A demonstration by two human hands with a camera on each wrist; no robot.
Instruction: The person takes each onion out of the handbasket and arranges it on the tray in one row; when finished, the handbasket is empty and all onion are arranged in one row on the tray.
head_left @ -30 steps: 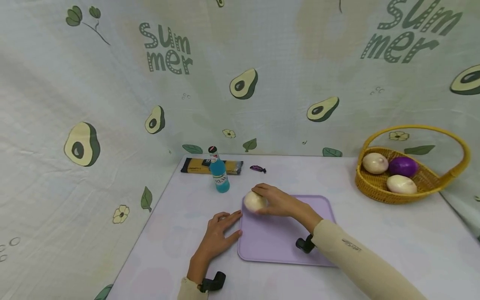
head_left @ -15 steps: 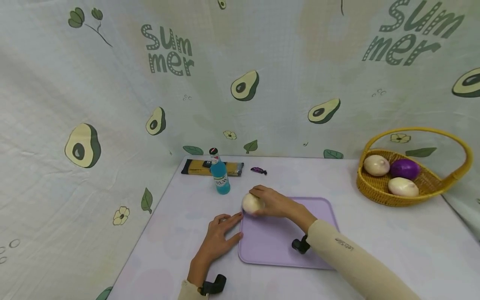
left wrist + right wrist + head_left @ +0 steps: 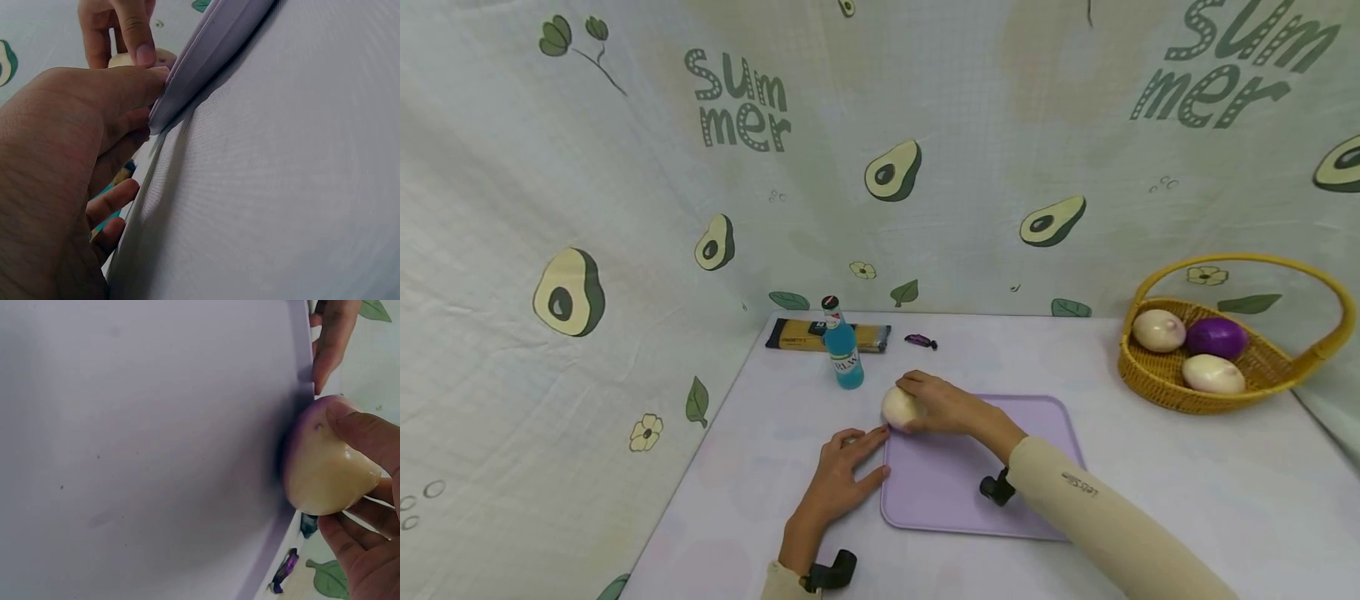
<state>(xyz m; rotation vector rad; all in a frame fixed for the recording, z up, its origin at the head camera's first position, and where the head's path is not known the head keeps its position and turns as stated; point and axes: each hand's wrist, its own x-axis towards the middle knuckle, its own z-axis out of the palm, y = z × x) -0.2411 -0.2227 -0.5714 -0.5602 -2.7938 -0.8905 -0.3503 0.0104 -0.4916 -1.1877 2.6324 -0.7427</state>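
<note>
A pale, round white onion (image 3: 898,408) sits at the far left corner of a lilac tray (image 3: 955,492). My right hand (image 3: 946,405) grips it from the right, thumb on one side and fingers on the other. In the right wrist view the onion (image 3: 328,465) is cream with a purplish tint along its side and overlaps the tray's rim. My left hand (image 3: 838,473) lies beside the tray, fingers spread, with index fingertip and thumb tip against the left edge. The left wrist view has that thumb right at the tray's rim (image 3: 187,69).
A blue bottle (image 3: 845,358) stands behind the tray, in front of a yellow-and-black packet (image 3: 797,335). Near them lies a small purple wrapped candy (image 3: 921,341). At the right, a wicker basket (image 3: 1165,393) holds two whitish onions (image 3: 1159,331) and a purple one (image 3: 1217,337).
My right hand has shifted the onion slightly left, toward the tray's corner. The left hand keeps its place at the tray's edge.
</note>
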